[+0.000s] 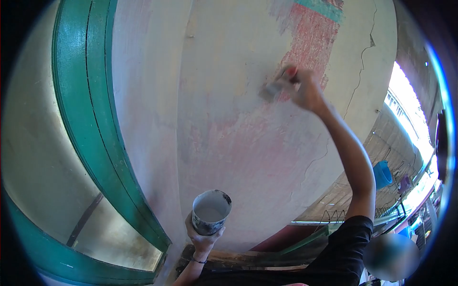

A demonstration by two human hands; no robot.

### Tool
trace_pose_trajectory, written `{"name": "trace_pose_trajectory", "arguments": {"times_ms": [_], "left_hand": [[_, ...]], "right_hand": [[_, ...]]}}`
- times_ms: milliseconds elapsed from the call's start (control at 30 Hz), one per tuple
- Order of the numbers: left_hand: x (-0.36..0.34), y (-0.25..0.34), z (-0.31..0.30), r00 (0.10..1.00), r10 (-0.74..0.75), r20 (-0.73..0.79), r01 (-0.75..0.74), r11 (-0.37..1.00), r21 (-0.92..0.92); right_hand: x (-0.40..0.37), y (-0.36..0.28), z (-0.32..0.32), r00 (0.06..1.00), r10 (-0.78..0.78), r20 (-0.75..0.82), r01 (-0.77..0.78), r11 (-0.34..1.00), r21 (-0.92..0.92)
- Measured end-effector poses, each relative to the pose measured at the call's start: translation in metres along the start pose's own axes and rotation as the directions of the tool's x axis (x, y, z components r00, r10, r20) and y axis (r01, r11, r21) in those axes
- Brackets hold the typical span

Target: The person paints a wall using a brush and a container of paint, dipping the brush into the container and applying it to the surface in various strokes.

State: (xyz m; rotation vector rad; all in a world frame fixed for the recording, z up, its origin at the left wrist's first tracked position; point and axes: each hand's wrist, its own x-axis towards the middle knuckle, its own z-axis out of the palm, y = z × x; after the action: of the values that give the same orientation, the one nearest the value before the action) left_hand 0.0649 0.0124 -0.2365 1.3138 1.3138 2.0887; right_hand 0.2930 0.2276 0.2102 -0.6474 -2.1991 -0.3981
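Currently your right hand [305, 90] is raised and clenched around 1 paintbrush [275, 87]. The red end of its handle shows above your fingers. The bristle head points left and lies against the wall [224, 95].

Judgement: the brush looks light, stiff in the handle and soft at the bristles, and possibly slick where paint has run. The best hold is on the handle just behind the bristle head, which is where you have it. The bristles sit just left of your hand, touching the plaster at the lower left edge of the red patch [312, 38].

Your left hand [202, 238] is low, near bottom centre, and wraps from below around 1 paint cup [211, 212]. The cup is roughly upright with its open mouth facing you. It holds pale paint, and the rim is smeared dark.

Judgement: the cup is light but easy to spill, so grip the lower wall and keep it level. A dark wristband [199, 260] circles that wrist.

Outward:
- 1 crack [361, 62] runs down the wall, right of the raised hand.
- 1 green window frame [90, 119] curves along the left.
- 1 blue bucket [382, 174] hangs far right, well apart from both hands.
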Motion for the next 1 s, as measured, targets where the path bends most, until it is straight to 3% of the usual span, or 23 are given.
{"name": "trace_pose_trajectory", "arguments": {"times_ms": [100,167,233,333,367,467,500,533,567,600,633,700,767,867,967,1000], "left_hand": [[0.001,-0.005,0.000,1.000,-0.004,-0.003,0.004,1.000,-0.024],[0.000,-0.002,-0.001,1.000,-0.018,0.008,0.018,1.000,0.004],[0.001,-0.001,-0.004,1.000,-0.023,0.010,0.023,1.000,0.011],[-0.002,-0.005,-0.002,1.000,-0.016,-0.004,0.016,1.000,0.016],[-0.001,-0.007,-0.003,1.000,-0.006,-0.011,0.006,1.000,0.020],[0.002,0.000,-0.004,1.000,-0.004,-0.001,0.004,0.999,0.041],[0.003,0.000,-0.005,1.000,0.008,-0.007,-0.007,0.999,0.053],[0.003,-0.001,-0.005,1.000,0.022,-0.012,-0.021,0.998,0.063],[0.004,-0.002,-0.003,0.999,0.040,-0.021,-0.038,0.997,0.067],[0.004,0.000,-0.001,0.999,0.031,-0.030,-0.030,0.998,0.049],[0.004,0.003,0.000,0.999,0.025,-0.038,-0.024,0.999,0.029],[0.005,0.001,0.005,0.999,0.021,-0.049,-0.020,1.000,0.005],[0.003,-0.003,0.004,0.999,0.016,-0.045,-0.016,1.000,0.011],[0.004,-0.001,0.005,1.000,0.019,-0.012,-0.019,1.000,-0.014],[0.001,-0.004,0.006,1.000,-0.016,-0.021,0.015,0.999,-0.038],[0.002,-0.004,0.006,1.000,-0.010,-0.018,0.010,0.999,-0.042]], "right_hand": [[0.050,0.034,-0.028,0.979,-0.037,-0.200,0.042,0.999,0.019],[0.082,0.042,-0.058,0.974,-0.058,-0.220,0.039,0.995,-0.090],[0.104,0.030,-0.077,0.938,-0.073,-0.340,-0.002,0.977,-0.214],[0.126,0.032,-0.098,0.753,-0.329,-0.570,0.101,0.914,-0.393],[0.128,0.019,-0.101,0.639,-0.560,-0.527,0.350,0.822,-0.449],[0.115,0.050,-0.095,0.739,-0.551,-0.387,0.335,0.800,-0.498],[0.107,0.042,-0.085,0.731,-0.609,-0.308,0.436,0.764,-0.475],[0.087,0.059,-0.072,0.847,-0.511,-0.148,0.346,0.741,-0.575],[0.066,0.052,-0.050,0.833,-0.549,-0.067,0.384,0.662,-0.644],[0.045,0.042,-0.031,0.817,-0.568,-0.102,0.382,0.665,-0.642],[0.020,0.026,-0.020,0.925,-0.380,0.014,0.318,0.754,-0.574],[-0.017,0.011,0.009,0.862,-0.500,0.082,0.457,0.697,-0.552],[-0.043,-0.013,0.029,0.877,-0.434,0.207,0.478,0.735,-0.482],[-0.029,-0.051,0.002,0.898,-0.238,0.370,0.345,0.903,-0.257],[0.017,-0.036,-0.028,0.985,-0.091,0.147,0.103,0.992,-0.070],[0.038,-0.030,-0.040,0.995,-0.061,0.076,0.068,0.993,-0.101]]}}
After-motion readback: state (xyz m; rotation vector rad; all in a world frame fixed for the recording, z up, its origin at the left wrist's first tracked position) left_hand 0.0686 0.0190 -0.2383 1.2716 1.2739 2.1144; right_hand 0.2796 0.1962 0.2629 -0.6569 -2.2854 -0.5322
